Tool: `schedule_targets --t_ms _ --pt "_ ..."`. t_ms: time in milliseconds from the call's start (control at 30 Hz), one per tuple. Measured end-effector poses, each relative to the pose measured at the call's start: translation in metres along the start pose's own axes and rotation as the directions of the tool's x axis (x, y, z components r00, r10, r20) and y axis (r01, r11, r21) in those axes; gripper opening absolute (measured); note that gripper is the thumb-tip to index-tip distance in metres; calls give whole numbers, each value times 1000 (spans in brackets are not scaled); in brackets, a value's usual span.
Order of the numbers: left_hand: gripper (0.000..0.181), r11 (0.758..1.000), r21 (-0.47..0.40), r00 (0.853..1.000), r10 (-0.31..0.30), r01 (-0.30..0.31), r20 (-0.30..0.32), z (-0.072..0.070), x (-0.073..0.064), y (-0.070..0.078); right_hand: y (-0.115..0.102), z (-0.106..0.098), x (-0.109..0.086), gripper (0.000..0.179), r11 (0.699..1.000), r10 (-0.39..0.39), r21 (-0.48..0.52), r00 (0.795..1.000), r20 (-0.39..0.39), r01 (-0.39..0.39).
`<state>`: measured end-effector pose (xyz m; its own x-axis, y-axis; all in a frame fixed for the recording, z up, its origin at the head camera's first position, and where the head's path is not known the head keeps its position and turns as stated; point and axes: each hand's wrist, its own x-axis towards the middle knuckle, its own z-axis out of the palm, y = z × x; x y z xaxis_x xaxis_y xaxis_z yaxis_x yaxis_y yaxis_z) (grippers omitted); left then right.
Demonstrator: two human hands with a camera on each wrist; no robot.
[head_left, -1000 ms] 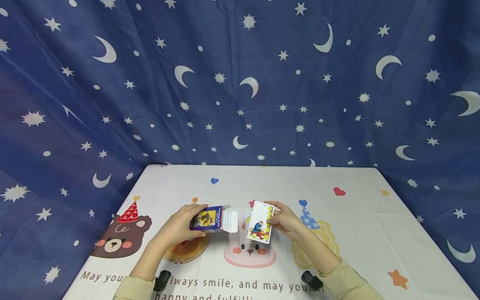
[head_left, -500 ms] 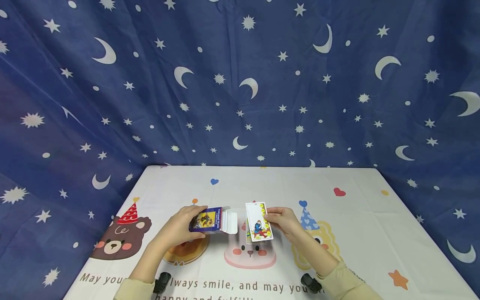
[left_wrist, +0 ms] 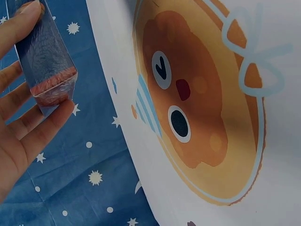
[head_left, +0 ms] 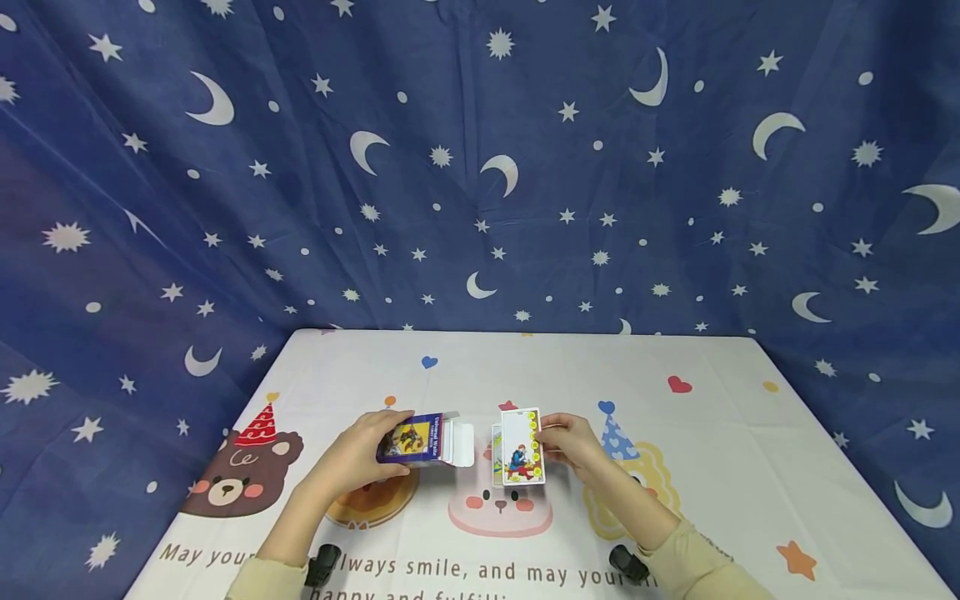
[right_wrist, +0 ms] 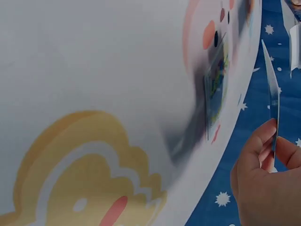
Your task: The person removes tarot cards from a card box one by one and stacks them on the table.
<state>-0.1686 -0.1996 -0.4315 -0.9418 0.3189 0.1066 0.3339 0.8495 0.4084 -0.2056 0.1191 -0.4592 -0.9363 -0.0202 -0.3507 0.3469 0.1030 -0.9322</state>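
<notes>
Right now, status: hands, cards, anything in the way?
Left hand grips card box, flap open. Right hand pinches upper card; tabletop card below. No obstruction visible.

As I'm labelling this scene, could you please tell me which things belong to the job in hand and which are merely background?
Job:
card box, in the left hand
raised card, in the right hand
face-up card, lying below

Background:
printed tablecloth
blue starry curtain

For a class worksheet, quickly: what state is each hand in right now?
Left hand: closed, holding the card box.
Right hand: closed, pinching a picture card.
</notes>
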Motion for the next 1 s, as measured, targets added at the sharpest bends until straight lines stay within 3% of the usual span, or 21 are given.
schedule_targets --t_ms 500,767,1000 --pt "76 1000 1 1000 1 -1 6 0 1 -3 4 1 12 34 997 45 -59 999 2 -45" --pt "76 1000 4 1000 -5 5 -4 0 1 -3 8 4 24 28 994 73 -77 997 -21 -75" --pt "76 1000 5 1000 -19 19 16 0 0 -3 16 6 32 22 990 91 -107 996 11 -89"
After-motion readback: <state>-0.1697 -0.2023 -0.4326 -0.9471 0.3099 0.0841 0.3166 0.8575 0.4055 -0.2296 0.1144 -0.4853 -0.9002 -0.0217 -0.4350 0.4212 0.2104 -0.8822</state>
